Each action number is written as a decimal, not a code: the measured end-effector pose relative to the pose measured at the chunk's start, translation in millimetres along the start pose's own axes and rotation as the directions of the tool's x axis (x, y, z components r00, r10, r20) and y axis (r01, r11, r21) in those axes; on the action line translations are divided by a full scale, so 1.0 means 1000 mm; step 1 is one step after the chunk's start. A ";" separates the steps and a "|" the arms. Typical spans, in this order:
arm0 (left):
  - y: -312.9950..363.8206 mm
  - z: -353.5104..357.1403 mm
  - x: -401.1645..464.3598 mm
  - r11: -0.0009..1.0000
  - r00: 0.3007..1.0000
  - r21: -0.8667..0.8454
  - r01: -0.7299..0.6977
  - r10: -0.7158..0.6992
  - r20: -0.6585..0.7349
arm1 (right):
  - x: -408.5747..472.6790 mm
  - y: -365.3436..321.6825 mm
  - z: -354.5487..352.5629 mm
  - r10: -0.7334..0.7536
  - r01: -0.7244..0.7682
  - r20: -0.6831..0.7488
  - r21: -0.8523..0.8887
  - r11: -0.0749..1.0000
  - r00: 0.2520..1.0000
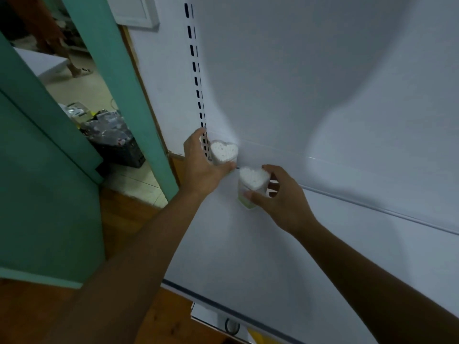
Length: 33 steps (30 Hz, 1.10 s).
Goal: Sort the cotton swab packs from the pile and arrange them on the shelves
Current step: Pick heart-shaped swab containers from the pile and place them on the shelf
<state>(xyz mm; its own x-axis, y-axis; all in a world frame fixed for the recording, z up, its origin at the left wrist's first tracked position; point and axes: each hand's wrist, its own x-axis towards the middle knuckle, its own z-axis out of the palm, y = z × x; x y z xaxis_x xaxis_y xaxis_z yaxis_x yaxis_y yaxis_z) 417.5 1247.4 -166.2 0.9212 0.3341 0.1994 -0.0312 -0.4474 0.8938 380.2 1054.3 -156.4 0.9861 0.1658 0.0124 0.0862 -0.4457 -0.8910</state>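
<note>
Two clear heart-shaped packs of white cotton swabs are on the white shelf (248, 244). My left hand (201, 167) grips the first pack (224, 153) in the shelf's far left corner, against the back panel and the slotted upright. My right hand (280, 202) holds the second pack (253, 182) just in front and to the right of the first, thumb on its near side and fingers round its far side. Whether the second pack rests on the shelf or hovers just above it is unclear.
A slotted white upright (197, 78) runs up the shelf's left edge. Left of it is a teal door frame (119, 78), and beyond it a dark crate (119, 147) of wrapped goods on a tiled floor. A person's leg (72, 65) stands far back. Wooden floor lies below.
</note>
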 end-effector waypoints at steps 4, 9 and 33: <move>0.011 -0.030 -0.029 0.998 0.992 0.055 -0.014 0.007 0.129 | 0.001 -0.017 0.016 0.014 -0.012 -0.029 0.066 0.998 0.999; 0.005 -0.045 -0.050 0.973 0.897 0.230 -0.035 -0.071 0.437 | -0.003 -0.037 0.051 -0.004 0.008 -0.053 0.086 0.996 0.999; -0.015 -0.036 -0.022 0.978 0.935 0.209 0.014 -0.087 0.343 | 0.019 -0.038 0.079 0.027 -0.052 -0.119 -0.212 0.976 0.993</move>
<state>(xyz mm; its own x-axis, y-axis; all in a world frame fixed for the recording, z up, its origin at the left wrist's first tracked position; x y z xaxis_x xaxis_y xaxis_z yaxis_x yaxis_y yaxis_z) 383.6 1276.0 -169.6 0.9973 0.0670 -0.0290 0.0637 -0.6059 0.7930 384.3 1144.3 -157.9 0.9980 0.0477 0.0425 0.0631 -0.6300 -0.7741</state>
